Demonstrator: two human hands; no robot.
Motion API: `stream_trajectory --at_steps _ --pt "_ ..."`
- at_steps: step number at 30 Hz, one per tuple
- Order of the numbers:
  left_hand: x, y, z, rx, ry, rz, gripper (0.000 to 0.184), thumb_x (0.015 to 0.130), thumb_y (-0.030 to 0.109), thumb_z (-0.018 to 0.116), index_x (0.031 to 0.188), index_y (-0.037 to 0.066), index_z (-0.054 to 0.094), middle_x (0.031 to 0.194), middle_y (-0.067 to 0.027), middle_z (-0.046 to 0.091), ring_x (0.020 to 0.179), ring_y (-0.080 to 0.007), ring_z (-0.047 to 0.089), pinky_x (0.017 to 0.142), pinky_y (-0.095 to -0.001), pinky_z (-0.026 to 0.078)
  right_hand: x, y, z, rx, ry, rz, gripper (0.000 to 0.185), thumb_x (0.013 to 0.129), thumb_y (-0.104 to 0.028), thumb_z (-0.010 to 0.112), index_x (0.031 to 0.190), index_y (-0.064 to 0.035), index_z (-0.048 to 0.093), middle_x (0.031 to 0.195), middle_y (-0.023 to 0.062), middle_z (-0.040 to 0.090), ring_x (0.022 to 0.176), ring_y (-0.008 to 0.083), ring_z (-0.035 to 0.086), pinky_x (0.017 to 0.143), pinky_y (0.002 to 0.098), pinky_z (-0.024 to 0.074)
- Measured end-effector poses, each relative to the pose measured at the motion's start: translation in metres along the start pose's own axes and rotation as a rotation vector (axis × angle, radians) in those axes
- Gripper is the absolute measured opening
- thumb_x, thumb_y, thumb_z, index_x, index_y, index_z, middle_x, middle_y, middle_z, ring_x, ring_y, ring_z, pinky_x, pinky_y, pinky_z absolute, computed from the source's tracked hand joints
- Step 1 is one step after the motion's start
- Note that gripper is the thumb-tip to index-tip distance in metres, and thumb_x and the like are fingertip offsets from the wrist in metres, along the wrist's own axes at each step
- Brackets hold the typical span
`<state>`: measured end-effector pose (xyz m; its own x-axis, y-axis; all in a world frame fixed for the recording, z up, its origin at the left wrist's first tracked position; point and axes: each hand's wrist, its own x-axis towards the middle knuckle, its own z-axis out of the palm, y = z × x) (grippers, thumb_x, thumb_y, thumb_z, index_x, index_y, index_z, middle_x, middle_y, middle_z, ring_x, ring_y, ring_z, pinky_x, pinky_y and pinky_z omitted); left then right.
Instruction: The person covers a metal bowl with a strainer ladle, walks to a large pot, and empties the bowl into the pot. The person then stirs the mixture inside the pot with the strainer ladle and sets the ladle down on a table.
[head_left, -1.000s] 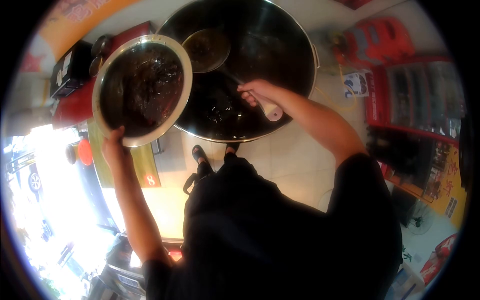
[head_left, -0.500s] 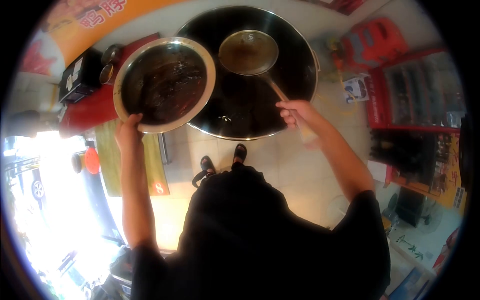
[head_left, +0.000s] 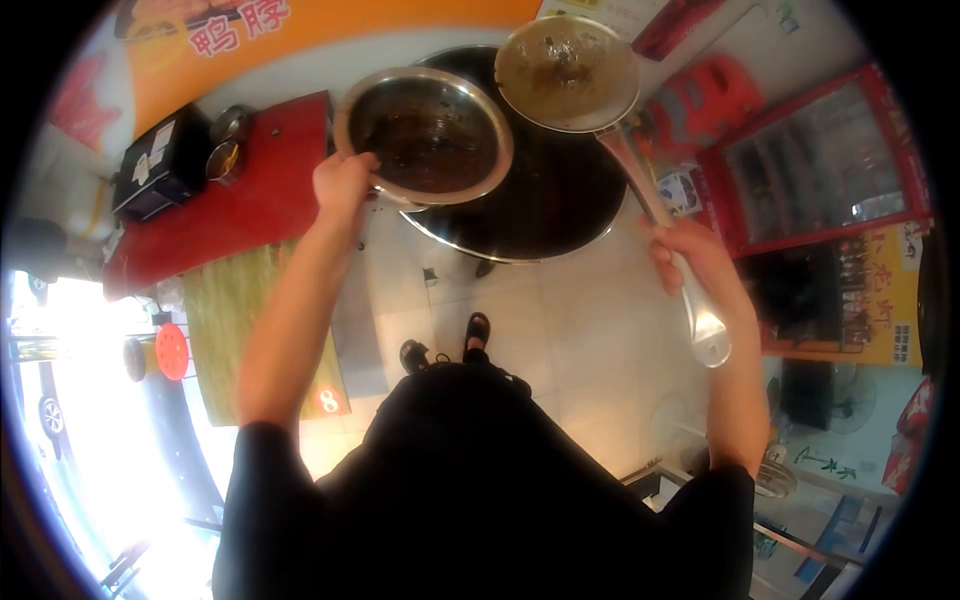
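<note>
In the head view, my left hand (head_left: 345,183) grips the near-left rim of a metal basin (head_left: 503,135), its thumb over the edge. Dark, glossy contents (head_left: 425,140) lie inside; what they are I cannot make out. My right hand (head_left: 697,258) is closed around the long metal handle of a round skimmer (head_left: 567,75). Some brownish bits show in the skimmer's pale bowl. Both vessels are held above a large pot (head_left: 520,260) of dark liquid. The basin hides the pot's left part and the skimmer covers some of its far right side.
To the left is a red table (head_left: 270,190) with a black box (head_left: 160,160) and small metal bowls (head_left: 224,160). A greenish board (head_left: 240,330) lies nearer. On the right are a red stool (head_left: 705,100) and a red-framed glass cabinet (head_left: 825,155). Tiled floor (head_left: 590,350) lies below.
The skimmer has risen and moved to the right, away from the pot's middle. The basin has shifted right over the pot and tilted. Both hands keep their grip.
</note>
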<state>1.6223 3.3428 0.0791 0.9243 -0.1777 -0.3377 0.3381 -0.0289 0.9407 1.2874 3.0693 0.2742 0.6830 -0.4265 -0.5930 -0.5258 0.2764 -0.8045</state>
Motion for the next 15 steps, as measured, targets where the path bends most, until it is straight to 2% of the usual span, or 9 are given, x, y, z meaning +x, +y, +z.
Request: stream_trajectory --at_steps 2,6,8,9,11,12,13,15 --pt "0.002 0.002 0.005 0.014 -0.033 0.014 0.007 0.081 0.007 0.070 0.085 0.002 0.068 0.070 -0.0072 0.064 0.057 -0.0172 0.059 0.051 -0.0330 0.044 -0.017 -0.003 0.020 -0.093 -0.002 -0.068 0.031 0.099 -0.019 0.067 0.126 -0.0051 0.060 0.074 -0.0016 0.056 0.047 0.0078 0.051 0.043 0.0262 0.0423" --pt "0.003 0.003 0.015 -0.015 -0.052 0.017 0.006 0.080 0.005 0.069 0.084 0.002 0.066 0.068 -0.0072 0.062 0.057 -0.0174 0.057 0.050 -0.0346 0.043 -0.032 0.000 0.062 -0.259 0.051 -0.102 0.031 0.096 -0.014 0.069 0.123 -0.0026 0.060 0.071 -0.0008 0.055 0.045 0.0098 0.052 0.042 0.0283 0.0431" --pt "0.007 0.001 0.022 -0.033 -0.050 0.007 0.005 0.079 0.003 0.069 0.082 0.001 0.066 0.067 -0.0074 0.061 0.056 -0.0181 0.057 0.049 -0.0348 0.041 -0.031 0.006 0.076 -0.470 0.100 -0.136 0.039 0.093 -0.010 0.069 0.128 0.0019 0.058 0.072 0.0032 0.058 0.044 0.0138 0.054 0.042 0.0309 0.0435" --pt "0.006 0.001 0.026 -0.043 -0.050 0.011 0.004 0.079 0.003 0.068 0.081 0.001 0.065 0.067 -0.0073 0.061 0.055 -0.0183 0.056 0.048 -0.0348 0.041 -0.034 0.007 0.085 -0.476 0.097 -0.139 0.039 0.093 -0.010 0.069 0.128 0.0019 0.058 0.072 0.0032 0.058 0.044 0.0138 0.054 0.042 0.0309 0.0435" --pt "0.003 -0.002 0.031 -0.081 -0.048 0.029 0.004 0.079 0.003 0.068 0.081 -0.001 0.067 0.068 -0.0083 0.062 0.054 -0.0190 0.056 0.046 -0.0354 0.039 -0.042 0.012 0.103 -0.728 0.241 -0.209 0.050 0.092 -0.009 0.068 0.138 0.0038 0.054 0.073 0.0087 0.061 0.045 0.0156 0.056 0.042 0.0325 0.0437" --pt "0.003 -0.003 0.034 -0.063 -0.039 0.043 0.005 0.079 0.003 0.068 0.082 -0.001 0.068 0.069 -0.0088 0.063 0.055 -0.0190 0.057 0.046 -0.0355 0.039 -0.041 0.016 0.104 -0.830 0.261 -0.240 0.060 0.091 -0.008 0.068 0.147 0.0030 0.049 0.076 0.0176 0.065 0.050 0.0261 0.063 0.050 0.0386 0.0482" --pt "0.002 -0.003 0.036 -0.044 -0.029 0.057 0.006 0.079 0.003 0.068 0.082 -0.002 0.069 0.070 -0.0093 0.064 0.055 -0.0190 0.057 0.046 -0.0356 0.039 -0.038 0.027 0.100 -0.837 0.257 -0.242 0.060 0.091 -0.008 0.068 0.147 0.0030 0.049 0.076 0.0176 0.065 0.050 0.0261 0.063 0.050 0.0386 0.0482" --pt "-0.002 -0.004 0.040 -0.054 -0.035 0.041 0.008 0.079 0.003 0.068 0.084 -0.002 0.071 0.072 -0.0099 0.065 0.056 -0.0189 0.059 0.046 -0.0355 0.039 -0.036 0.043 0.092 -1.137 0.307 -0.782 0.065 0.089 -0.007 0.069 0.149 0.0025 0.048 0.079 0.0244 0.066 0.067 0.0398 0.068 0.063 0.0447 0.0530"
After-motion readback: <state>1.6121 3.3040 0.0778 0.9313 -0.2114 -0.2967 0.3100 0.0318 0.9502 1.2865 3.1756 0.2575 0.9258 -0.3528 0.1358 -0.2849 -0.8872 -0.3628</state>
